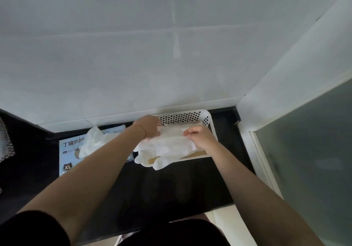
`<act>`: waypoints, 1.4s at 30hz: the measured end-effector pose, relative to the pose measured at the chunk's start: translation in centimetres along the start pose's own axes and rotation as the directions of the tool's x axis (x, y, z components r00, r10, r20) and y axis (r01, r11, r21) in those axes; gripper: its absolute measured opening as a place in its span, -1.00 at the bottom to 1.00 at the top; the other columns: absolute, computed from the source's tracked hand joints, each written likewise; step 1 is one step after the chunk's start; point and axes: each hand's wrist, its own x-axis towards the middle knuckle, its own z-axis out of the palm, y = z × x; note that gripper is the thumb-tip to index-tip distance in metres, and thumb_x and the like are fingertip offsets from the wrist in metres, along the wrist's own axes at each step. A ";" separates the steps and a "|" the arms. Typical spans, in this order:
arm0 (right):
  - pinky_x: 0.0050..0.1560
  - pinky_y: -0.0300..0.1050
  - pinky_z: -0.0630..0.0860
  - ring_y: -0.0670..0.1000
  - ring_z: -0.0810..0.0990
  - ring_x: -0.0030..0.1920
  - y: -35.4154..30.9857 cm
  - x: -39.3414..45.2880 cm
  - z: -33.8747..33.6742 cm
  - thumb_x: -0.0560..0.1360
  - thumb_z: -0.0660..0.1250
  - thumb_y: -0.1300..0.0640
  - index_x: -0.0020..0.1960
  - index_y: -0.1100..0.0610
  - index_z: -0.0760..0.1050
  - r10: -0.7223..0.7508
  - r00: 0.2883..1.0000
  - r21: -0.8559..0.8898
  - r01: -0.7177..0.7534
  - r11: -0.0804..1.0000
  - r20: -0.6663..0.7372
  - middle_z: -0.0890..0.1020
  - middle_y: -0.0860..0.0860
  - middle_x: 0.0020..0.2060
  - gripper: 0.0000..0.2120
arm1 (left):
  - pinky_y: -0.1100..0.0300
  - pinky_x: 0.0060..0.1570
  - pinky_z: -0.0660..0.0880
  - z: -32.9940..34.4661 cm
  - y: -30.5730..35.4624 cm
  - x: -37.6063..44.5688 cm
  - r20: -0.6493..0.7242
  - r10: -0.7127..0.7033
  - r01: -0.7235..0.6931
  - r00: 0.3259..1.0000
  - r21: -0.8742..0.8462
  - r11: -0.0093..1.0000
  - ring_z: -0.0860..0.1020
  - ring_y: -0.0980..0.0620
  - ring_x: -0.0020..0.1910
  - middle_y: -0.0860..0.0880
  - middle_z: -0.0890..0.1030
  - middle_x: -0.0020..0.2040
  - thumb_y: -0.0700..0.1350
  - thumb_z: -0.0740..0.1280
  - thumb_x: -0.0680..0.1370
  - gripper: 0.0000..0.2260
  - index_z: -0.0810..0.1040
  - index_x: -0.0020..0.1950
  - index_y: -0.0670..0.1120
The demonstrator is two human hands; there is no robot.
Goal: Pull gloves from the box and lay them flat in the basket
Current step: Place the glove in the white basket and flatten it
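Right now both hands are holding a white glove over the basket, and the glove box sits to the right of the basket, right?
Nearly. Both hands, left and right, do hold the white glove over the basket. But the head view shows the glove box to the left of the basket, not the right.

The left forearm covers much of the box; gloves hide the basket floor; left fingers unseen.
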 end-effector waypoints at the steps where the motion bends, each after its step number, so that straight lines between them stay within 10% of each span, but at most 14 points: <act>1: 0.02 -0.29 0.43 -0.08 0.53 0.09 0.3 0.6 -0.4 0.57 0.25 0.34 0.06 0.13 0.66 -0.002 1.000 -0.011 0.002 1.000 -0.004 0.58 -0.12 0.00 -0.75 | 0.08 0.10 0.53 0.3 0.3 0.8 -0.006 0.000 0.000 1.000 0.044 0.999 0.60 -0.01 0.02 -0.04 0.60 0.17 -0.05 0.30 0.55 -0.67 0.52 0.31 -0.03; 4: -0.17 -0.37 0.41 -0.07 0.52 0.07 1.1 2.0 -1.0 0.56 0.21 0.37 0.14 0.08 0.64 0.007 1.000 -0.112 -0.007 0.994 -0.003 0.55 -0.10 0.06 -0.67 | 0.02 0.14 0.53 1.3 0.9 1.9 -0.027 -0.037 0.041 0.999 0.165 0.985 0.56 -0.07 0.15 -0.03 0.59 0.18 0.02 0.31 0.55 -0.68 0.55 0.28 -0.02; 14: 0.12 -0.23 0.44 0.03 0.48 0.31 2.0 3.9 -1.3 0.55 0.12 0.42 0.24 0.10 0.58 -0.072 0.996 -0.359 0.049 0.932 -0.051 0.50 0.04 0.35 -0.58 | 0.08 -0.17 0.49 2.9 3.1 1.0 -0.320 -0.087 0.188 0.943 0.301 0.935 0.61 -0.07 -0.04 -0.04 0.58 0.02 -0.27 0.20 0.55 -0.78 0.48 0.16 -0.08; 19: 0.27 -0.15 0.43 0.05 0.50 0.29 1.6 3.9 -1.2 0.58 0.17 0.39 0.28 0.13 0.56 -0.123 0.991 -0.451 0.088 0.888 -0.049 0.55 0.04 0.28 -0.63 | 0.04 -0.03 0.54 5.1 4.1 0.4 0.013 0.043 -0.045 0.999 0.247 0.968 0.58 -0.08 0.02 -0.04 0.54 0.12 0.10 0.18 0.63 -0.71 0.52 0.21 -0.03; 29: -0.01 -0.14 0.51 0.07 0.60 0.04 1.3 3.3 -1.2 0.59 0.19 0.34 0.22 0.22 0.49 -0.215 0.977 -0.802 0.133 0.582 0.006 0.51 0.11 0.19 -0.76 | 0.20 -0.25 0.38 3.8 3.5 -1.1 -0.074 -0.165 0.179 0.983 0.537 0.824 0.60 0.01 -0.07 0.01 0.46 -0.18 -0.21 0.19 0.61 -0.83 0.56 0.08 -0.11; 36: -0.17 -0.13 0.47 0.06 0.58 -0.05 -2.2 2.0 1.0 0.56 0.27 0.28 0.22 0.19 0.52 -0.308 0.951 -0.897 0.154 0.414 0.021 0.38 0.16 0.28 -0.75 | 0.18 -0.27 0.36 2.6 3.0 -2.8 -0.184 -0.211 0.246 0.960 0.195 0.949 0.47 -0.02 -0.25 -0.02 0.50 -0.16 -0.12 0.15 0.58 -0.81 0.55 -0.08 -0.08; 42: -0.16 -0.04 0.51 0.09 0.57 -0.14 -7.3 1.0 7.9 0.57 0.23 0.19 0.01 0.12 0.53 -0.434 0.894 -0.693 0.382 0.611 0.110 0.47 0.05 0.03 -0.89 | 0.13 -0.24 0.34 0.3 -2.6 -7.4 -0.461 -0.420 0.342 0.781 -0.246 0.907 0.52 -0.13 -0.09 -0.08 0.51 -0.06 -0.05 0.24 0.55 -0.83 0.56 -0.04 -0.11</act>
